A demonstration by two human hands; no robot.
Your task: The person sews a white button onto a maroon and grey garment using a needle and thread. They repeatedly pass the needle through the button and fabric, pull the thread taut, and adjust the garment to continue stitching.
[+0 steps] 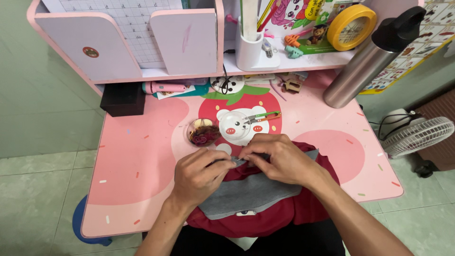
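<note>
Both forearms come up from the near edge toward the middle of the pink desk (pixel 142 156). My left hand (pixel 199 175) and right hand (pixel 284 159) meet over a grey cloth (pixel 251 192), which lies on top of a dark red garment (pixel 284 213) at the near edge of the desk.

Grip, left: fingers curled narrow, thumb and forefinger pinched on the far edge of the grey cloth. Grip, right: also closed narrow, fingertips (pixel 246 154) pressed to the same far edge, just beside the left fingertips. Whether a needle or thread sits between them I cannot tell; too small to make out.

Grey cloth relative to the grip: most of it spreads near of the fingertips, under both palms; only its far hem is in the pinch. Right end of the cloth runs out from under the right wrist.

Just far of the hands: a small round dish (pixel 203 132) holding dark odds and ends, and right of it a white bear-shaped lid or dish (pixel 239 125). Small snips (pixel 263 116) with green and orange handles rest across the bear's right side.

Far right: a steel bottle (pixel 365 61) with a black cap, leaning. Far left: a black box (pixel 123 99). On the shelf: a white pen cup (pixel 249 50) and a yellow clock (pixel 350 26). On the floor at right, a white fan (pixel 417 135).
</note>
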